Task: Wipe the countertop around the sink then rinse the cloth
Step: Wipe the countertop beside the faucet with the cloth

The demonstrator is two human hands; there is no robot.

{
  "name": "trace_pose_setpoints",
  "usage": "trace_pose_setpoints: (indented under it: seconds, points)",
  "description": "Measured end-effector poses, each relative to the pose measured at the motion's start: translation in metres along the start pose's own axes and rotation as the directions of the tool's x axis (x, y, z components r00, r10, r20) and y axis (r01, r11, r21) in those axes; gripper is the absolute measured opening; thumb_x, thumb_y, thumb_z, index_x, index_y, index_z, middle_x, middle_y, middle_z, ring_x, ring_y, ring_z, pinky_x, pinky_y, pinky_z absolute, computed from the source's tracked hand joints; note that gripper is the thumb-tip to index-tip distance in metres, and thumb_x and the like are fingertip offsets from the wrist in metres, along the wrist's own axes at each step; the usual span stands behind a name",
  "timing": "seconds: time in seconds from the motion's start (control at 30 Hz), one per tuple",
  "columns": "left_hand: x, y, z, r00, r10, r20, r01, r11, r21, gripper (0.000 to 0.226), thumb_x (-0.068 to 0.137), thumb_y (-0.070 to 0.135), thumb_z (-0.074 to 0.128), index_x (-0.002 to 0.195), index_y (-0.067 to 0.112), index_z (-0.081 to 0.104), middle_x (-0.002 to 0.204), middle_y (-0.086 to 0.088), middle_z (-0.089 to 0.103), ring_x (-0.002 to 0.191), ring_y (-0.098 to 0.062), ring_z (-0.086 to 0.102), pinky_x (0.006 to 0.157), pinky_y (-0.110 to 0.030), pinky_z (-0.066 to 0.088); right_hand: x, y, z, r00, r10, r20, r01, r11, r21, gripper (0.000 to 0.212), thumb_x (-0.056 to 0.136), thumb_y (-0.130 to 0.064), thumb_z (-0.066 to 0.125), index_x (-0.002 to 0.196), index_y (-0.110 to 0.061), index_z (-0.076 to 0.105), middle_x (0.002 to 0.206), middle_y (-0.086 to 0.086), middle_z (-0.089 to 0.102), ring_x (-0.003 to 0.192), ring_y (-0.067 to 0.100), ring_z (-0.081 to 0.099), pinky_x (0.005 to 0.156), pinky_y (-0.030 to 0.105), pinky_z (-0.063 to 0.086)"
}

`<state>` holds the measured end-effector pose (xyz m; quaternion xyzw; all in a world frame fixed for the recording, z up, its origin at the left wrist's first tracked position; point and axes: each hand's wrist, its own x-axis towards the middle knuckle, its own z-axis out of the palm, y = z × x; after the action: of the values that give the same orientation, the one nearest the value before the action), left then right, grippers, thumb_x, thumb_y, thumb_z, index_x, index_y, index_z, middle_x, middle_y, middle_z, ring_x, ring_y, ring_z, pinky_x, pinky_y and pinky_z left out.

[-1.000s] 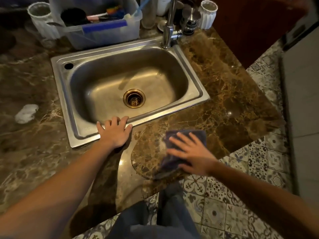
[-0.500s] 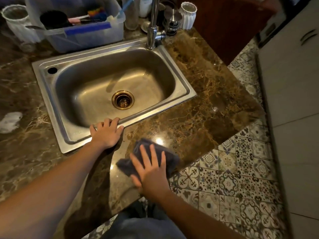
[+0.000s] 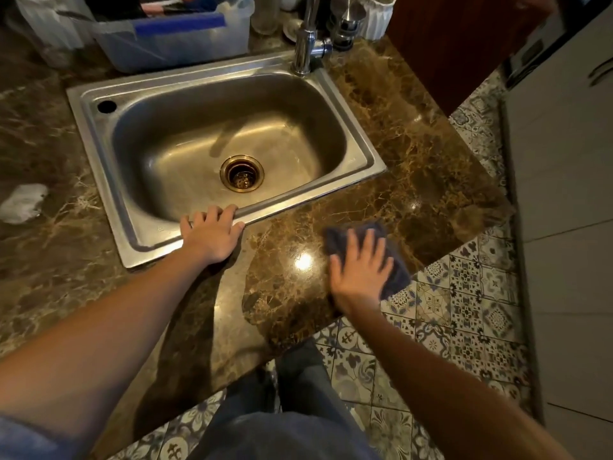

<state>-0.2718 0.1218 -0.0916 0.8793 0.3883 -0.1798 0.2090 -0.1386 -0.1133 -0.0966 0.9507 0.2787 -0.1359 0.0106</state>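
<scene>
A steel sink is set into a brown marble countertop, with a chrome tap at its back right corner. My right hand presses flat, fingers spread, on a dark blue-grey cloth lying on the counter near its front edge, right of the sink. My left hand rests on the sink's front rim, its fingertips curled over the edge into the basin. The basin holds nothing but a brass drain.
A clear plastic tub of utensils stands behind the sink, with white cups and a glass by the tap. A white foam patch lies on the counter at left. The counter ends at right over patterned floor tiles and grey cabinets.
My right hand has slid the cloth to the right along the counter's front edge, after a sweep to the left. The left hand stays on the sink rim.
</scene>
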Motion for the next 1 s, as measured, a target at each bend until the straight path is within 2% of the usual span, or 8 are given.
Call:
trace_pose_setpoints:
  seconds: [0.1,0.2,0.37,0.43,0.67,0.8,0.9,1.0]
  points:
    - [0.003,0.0,0.0,1.0,0.007,0.006,-0.007,1.0,-0.001,0.05,0.1,0.048,0.02,0.146,0.028,0.024,0.149,-0.011,0.032,0.136,-0.036,0.029,0.112,-0.05,0.014,-0.057,-0.06,0.02,0.949,-0.314,0.034,0.315,0.949,-0.011,0.066,0.092,-0.054,0.024,0.151,-0.026,0.014,0.16,0.014,0.009,0.146,0.038,0.004,0.112,0.064,0.013]
    - [0.005,-0.003,0.002,1.0,0.003,0.01,-0.003,1.0,-0.019,0.05,0.1,0.049,0.022,0.146,0.029,0.024,0.15,-0.01,0.032,0.136,-0.036,0.029,0.111,-0.049,0.015,-0.104,-0.094,0.04,0.809,-0.583,0.072,0.587,0.808,-0.049,0.064,0.091,-0.054,0.037,0.148,-0.026,0.027,0.158,0.013,0.019,0.145,0.039,0.012,0.111,0.065,0.015]
    - [0.003,-0.009,0.003,0.998,0.052,-0.029,-0.052,0.999,-0.008,0.053,0.099,0.052,0.021,0.147,0.029,0.024,0.146,-0.011,0.037,0.133,-0.034,0.035,0.109,-0.045,0.022,-0.091,-0.059,0.037,0.595,-0.788,0.158,0.803,0.588,-0.093,0.066,0.089,-0.057,0.042,0.148,-0.033,0.024,0.16,0.006,0.015,0.147,0.035,0.005,0.112,0.062,0.002]
    - [0.003,-0.01,0.002,0.998,0.056,-0.028,-0.056,0.998,0.0,0.054,0.099,0.052,0.021,0.147,0.029,0.025,0.143,-0.011,0.04,0.131,-0.034,0.037,0.108,-0.043,0.023,-0.076,-0.026,0.031,0.573,-0.798,0.186,0.819,0.56,-0.124,0.066,0.089,-0.059,0.04,0.148,-0.037,0.021,0.161,0.002,0.011,0.147,0.032,0.002,0.114,0.062,-0.001]
    - [-0.003,-0.001,0.006,0.995,0.002,-0.099,-0.001,1.0,0.007,0.052,0.099,0.05,0.02,0.146,0.028,0.027,0.141,-0.01,0.042,0.13,-0.031,0.037,0.107,-0.042,0.023,0.039,0.077,-0.017,0.964,-0.257,0.075,0.262,0.962,-0.072,0.066,0.09,-0.06,0.016,0.15,-0.039,0.003,0.161,-0.001,-0.007,0.146,0.025,-0.014,0.117,0.055,-0.001]
    - [-0.012,0.013,0.017,0.971,-0.099,-0.217,0.093,0.995,-0.04,0.054,0.099,0.049,0.022,0.148,0.028,0.023,0.15,-0.007,0.033,0.138,-0.028,0.025,0.114,-0.048,0.013,0.082,0.054,-0.017,0.987,0.087,-0.134,-0.076,0.993,0.085,0.061,0.095,-0.054,0.024,0.15,-0.028,0.022,0.16,0.008,0.014,0.147,0.033,0.005,0.113,0.059,0.008]
    - [-0.017,0.031,0.031,0.958,-0.148,-0.246,0.139,0.989,-0.055,0.057,0.098,0.05,0.021,0.15,0.027,0.016,0.155,-0.006,0.021,0.143,-0.026,0.014,0.114,-0.052,0.002,0.115,0.008,-0.026,0.951,0.283,-0.123,-0.246,0.936,0.252,0.053,0.1,-0.044,0.029,0.15,-0.026,0.027,0.16,0.008,0.017,0.147,0.032,0.008,0.114,0.059,0.008]
    - [-0.019,0.035,0.042,0.941,-0.146,-0.306,0.141,0.989,-0.041,0.054,0.098,0.047,0.02,0.147,0.024,0.025,0.151,-0.006,0.031,0.14,-0.026,0.022,0.114,-0.054,0.008,0.133,-0.036,-0.027,0.967,0.163,-0.195,-0.125,0.973,0.194,0.049,0.1,-0.04,0.031,0.146,-0.024,0.033,0.157,0.01,0.023,0.146,0.033,0.013,0.114,0.058,0.013]
